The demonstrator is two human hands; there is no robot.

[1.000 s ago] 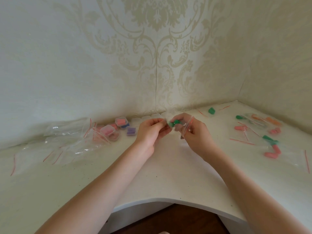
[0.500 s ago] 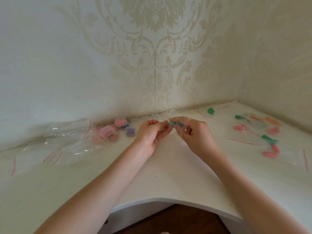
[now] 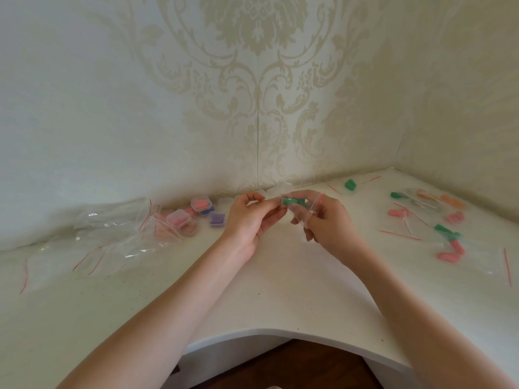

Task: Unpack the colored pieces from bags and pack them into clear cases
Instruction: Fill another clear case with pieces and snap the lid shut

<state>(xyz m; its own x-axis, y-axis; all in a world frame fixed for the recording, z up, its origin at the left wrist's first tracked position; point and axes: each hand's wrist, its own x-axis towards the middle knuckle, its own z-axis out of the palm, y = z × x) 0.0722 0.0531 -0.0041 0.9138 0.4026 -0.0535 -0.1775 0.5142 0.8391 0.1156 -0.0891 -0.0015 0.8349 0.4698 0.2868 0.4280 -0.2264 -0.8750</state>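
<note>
Compared with the frame one second earlier, both hands sit slightly higher, at frame centre, and more of the green piece (image 3: 292, 202) is exposed. The white table (image 3: 280, 299) is matte and curved at its front edge. The right hand (image 3: 325, 223) pinches a small clear bag (image 3: 310, 210) with a red seal strip. The left hand (image 3: 250, 217) has fingertips closed on the soft-looking green piece at the bag mouth. Filled clear cases (image 3: 200, 203) lie centre-left.

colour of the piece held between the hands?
Green piece, clearest in the head view.
</note>
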